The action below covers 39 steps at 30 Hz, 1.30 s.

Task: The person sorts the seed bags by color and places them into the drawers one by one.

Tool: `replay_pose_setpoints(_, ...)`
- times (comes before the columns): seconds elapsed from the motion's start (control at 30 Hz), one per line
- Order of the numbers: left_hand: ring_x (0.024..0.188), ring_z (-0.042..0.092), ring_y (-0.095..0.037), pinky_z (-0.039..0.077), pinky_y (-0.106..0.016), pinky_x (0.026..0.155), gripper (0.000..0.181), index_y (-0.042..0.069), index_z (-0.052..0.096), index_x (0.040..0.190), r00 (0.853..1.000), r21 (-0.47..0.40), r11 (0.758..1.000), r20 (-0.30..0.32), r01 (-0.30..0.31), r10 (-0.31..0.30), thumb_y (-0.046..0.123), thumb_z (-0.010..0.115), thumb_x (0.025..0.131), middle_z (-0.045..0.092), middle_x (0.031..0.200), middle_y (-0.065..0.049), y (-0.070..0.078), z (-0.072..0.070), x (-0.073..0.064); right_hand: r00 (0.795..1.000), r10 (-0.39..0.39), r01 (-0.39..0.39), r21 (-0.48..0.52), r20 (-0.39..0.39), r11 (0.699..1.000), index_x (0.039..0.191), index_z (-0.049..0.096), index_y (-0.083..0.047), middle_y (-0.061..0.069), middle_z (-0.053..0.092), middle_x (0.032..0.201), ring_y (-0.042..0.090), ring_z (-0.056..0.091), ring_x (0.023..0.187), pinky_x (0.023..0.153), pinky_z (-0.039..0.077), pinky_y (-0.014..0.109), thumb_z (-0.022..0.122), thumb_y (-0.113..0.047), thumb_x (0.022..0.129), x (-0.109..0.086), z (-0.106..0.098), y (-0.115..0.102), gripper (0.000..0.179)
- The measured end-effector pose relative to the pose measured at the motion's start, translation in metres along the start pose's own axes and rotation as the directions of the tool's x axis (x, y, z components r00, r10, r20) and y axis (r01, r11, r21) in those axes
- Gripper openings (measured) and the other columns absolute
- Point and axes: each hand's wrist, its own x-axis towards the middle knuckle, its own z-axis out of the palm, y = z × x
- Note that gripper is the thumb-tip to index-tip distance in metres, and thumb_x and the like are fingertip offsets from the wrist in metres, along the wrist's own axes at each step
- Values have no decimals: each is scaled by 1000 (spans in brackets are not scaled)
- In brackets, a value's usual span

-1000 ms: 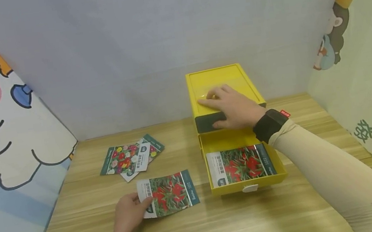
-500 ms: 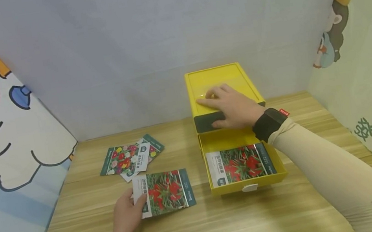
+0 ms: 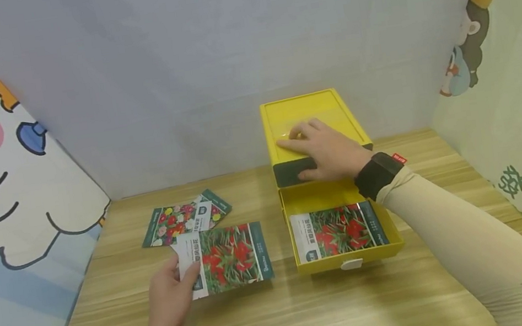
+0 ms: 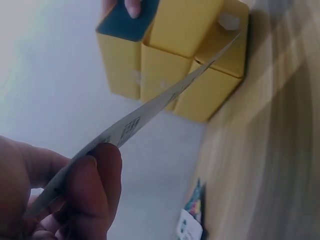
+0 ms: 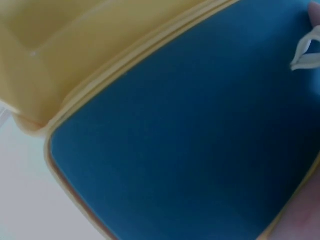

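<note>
My left hand (image 3: 167,301) pinches a seed packet (image 3: 228,259) with red flowers by its white left end, thumb on top. The left wrist view shows that packet (image 4: 145,117) nearly edge-on, fingers (image 4: 102,175) below. My right hand (image 3: 331,150) rests on the yellow drawer unit (image 3: 303,104), fingers spread on its top and thumb against the dark front panel. That dark panel (image 5: 175,135) fills most of the right wrist view. Below it a yellow drawer (image 3: 349,259) is pulled out, and a matching red-flower packet (image 3: 340,230) lies in it, face up.
Several flower seed packets (image 3: 174,222) overlap on the wooden table (image 3: 263,324), back left. A white tab (image 3: 351,264) sticks out of the drawer's front. Grey cloth (image 3: 170,86) hangs behind, with printed panels at both sides.
My left hand has lifted the packet and carried it slightly left and away from me, so it now overlaps the pile in view. The right hand has stayed on the drawer unit.
</note>
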Motion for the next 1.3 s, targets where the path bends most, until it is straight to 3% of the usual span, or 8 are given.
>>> replay_pose_setpoints(0.23, 80, 68, -17, 55, -28, 60, 34, 6, 52, 128, 997, 9, 997, -24, -72, 72, 23, 56, 98, 66, 113, -16, 20, -5, -5, 1000, 7, -7, 3, 4, 1000, 146, 43, -20, 10, 44, 133, 31, 36, 119, 97, 38, 42, 77, -35, 81, -2, 1, 1, 74)
replay_pose_setpoints(0.5, 93, 69, -22, 56, -27, 67, 43, 3, 51, 133, 985, 38, 985, -40, -167, 168, 26, 58, 97, 66, 116, -18, 42, -5, -8, 1000, 12, -12, 1, -1, 1000, 146, 43, -21, 10, 44, 133, 30, 37, 118, 96, 39, 41, 77, -35, 81, -2, 2, 2, 75)
replay_pose_setpoints(0.73, 90, 70, -20, 56, -27, 65, 43, 4, 52, 132, 984, 10, 985, -53, -171, 171, 27, 59, 97, 66, 115, -18, 56, -3, -13, 1000, 19, -19, 5, 0, 1000, 146, 43, -21, 10, 44, 133, 30, 37, 118, 96, 38, 41, 78, -35, 81, -2, 2, 1, 75)
replay_pose_setpoints(0.93, 87, 70, -20, 56, -28, 64, 38, 5, 54, 129, 974, -17, 977, -83, -215, 213, 24, 60, 96, 67, 112, -16, 67, 4, -16, 1000, 19, -19, 4, 6, 1000, 146, 41, -22, 9, 44, 133, 30, 36, 119, 97, 37, 42, 77, -35, 81, -2, 2, 1, 75)
replay_pose_setpoints(1.13, 88, 70, -17, 56, -30, 65, 35, 4, 55, 128, 961, -98, 958, -79, -270, 263, 17, 61, 96, 68, 111, -14, 73, 15, -15, 1000, 15, -15, -9, 3, 1000, 146, 42, -21, 10, 44, 133, 30, 36, 119, 98, 37, 41, 78, -35, 81, -2, 1, 2, 76)
replay_pose_setpoints(1.3, 87, 70, -17, 57, -31, 64, 34, 5, 55, 127, 964, -151, 952, -55, -266, 261, 15, 61, 96, 68, 109, -13, 74, 24, -16, 1000, -5, 5, -9, -2, 1000, 146, 42, -20, 11, 44, 133, 31, 36, 119, 98, 37, 42, 77, -35, 81, 0, 0, 1, 75)
